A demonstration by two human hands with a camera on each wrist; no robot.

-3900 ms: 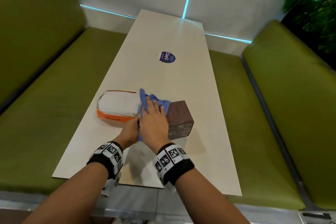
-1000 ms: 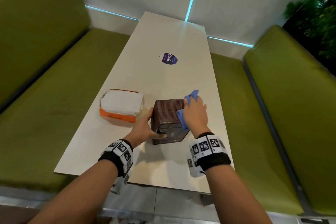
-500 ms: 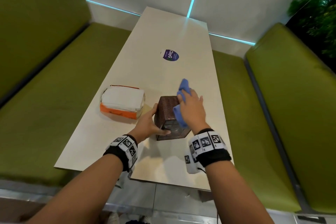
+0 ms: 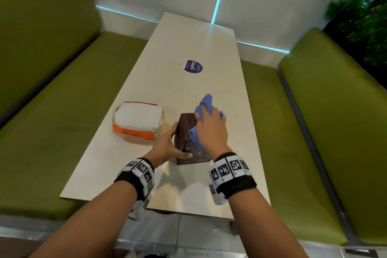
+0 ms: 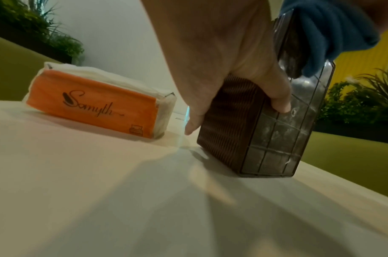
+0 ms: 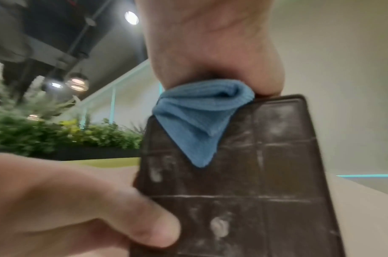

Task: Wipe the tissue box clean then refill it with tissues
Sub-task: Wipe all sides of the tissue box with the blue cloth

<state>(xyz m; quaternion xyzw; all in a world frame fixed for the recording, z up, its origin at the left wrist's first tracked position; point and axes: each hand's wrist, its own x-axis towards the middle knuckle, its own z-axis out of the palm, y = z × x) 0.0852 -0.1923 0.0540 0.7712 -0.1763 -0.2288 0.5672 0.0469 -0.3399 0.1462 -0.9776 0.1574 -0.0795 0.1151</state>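
Observation:
The dark brown ribbed tissue box (image 4: 186,126) (image 5: 250,128) (image 6: 243,182) stands on the table (image 4: 188,44), its dusty gridded face toward me. My left hand (image 4: 167,146) (image 5: 228,57) (image 6: 67,205) grips its left side, thumb on the gridded face. My right hand (image 4: 211,130) (image 6: 213,47) presses a bunched blue cloth (image 4: 204,104) (image 5: 329,33) (image 6: 199,120) onto the box's top; a corner hangs over the gridded face. An orange pack of white tissues (image 4: 138,120) (image 5: 96,102) lies just left of the box.
A round purple sticker (image 4: 192,66) sits further up the table. Green padded benches (image 4: 62,111) run along both sides. Plants (image 4: 368,12) stand at the far right. The table's near edge is just under my wrists.
The right hand with the cloth has shifted from the box's right side up onto its top. The left hand keeps holding the box, which is turned slightly.

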